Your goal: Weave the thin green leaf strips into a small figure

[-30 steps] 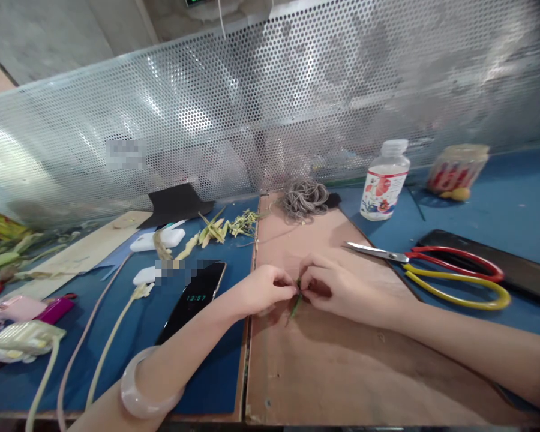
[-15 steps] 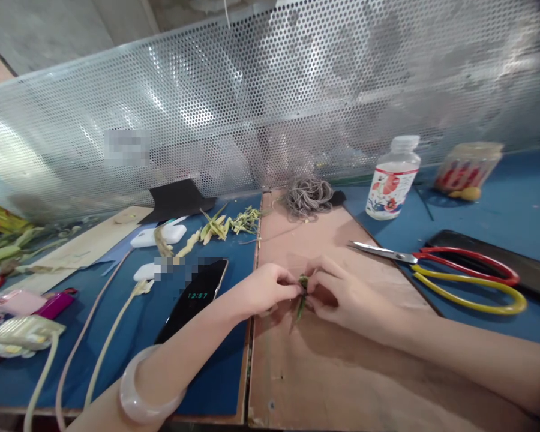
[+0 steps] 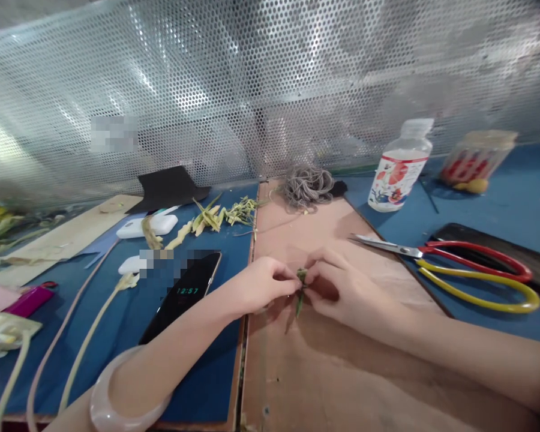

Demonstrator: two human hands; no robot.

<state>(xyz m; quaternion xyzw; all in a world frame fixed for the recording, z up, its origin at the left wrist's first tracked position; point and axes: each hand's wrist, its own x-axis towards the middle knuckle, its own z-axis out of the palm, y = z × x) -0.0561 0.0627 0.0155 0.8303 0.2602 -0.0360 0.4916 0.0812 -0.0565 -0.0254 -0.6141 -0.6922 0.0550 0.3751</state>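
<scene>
Both hands meet over the pinkish-brown board, pinching a small green leafy piece (image 3: 299,300) between them. My left hand (image 3: 270,282), a pale bangle on its wrist, grips the piece from the left with thumb and forefinger. From the right, my right hand (image 3: 342,291) holds it, thumb and fingers closed in a pinch. A narrow green tip points down below the fingers; the middle of the piece is partly hidden by them. Nearest to my right hand lie scissors (image 3: 409,249) with one red and one yellow handle.
Behind the hands sits a tangle of grey cord (image 3: 306,187). A bottle (image 3: 398,171) and a jar (image 3: 477,159) stand at the back right. To the left are a phone (image 3: 184,294), pale yellow-green plant pieces (image 3: 211,219) and cables (image 3: 90,336). A perforated metal panel (image 3: 234,90) closes the back.
The camera view has shifted slightly, so the table things on the left sit lower left or further left. Both hands keep their pinch on the green leafy piece, with little visible movement.
</scene>
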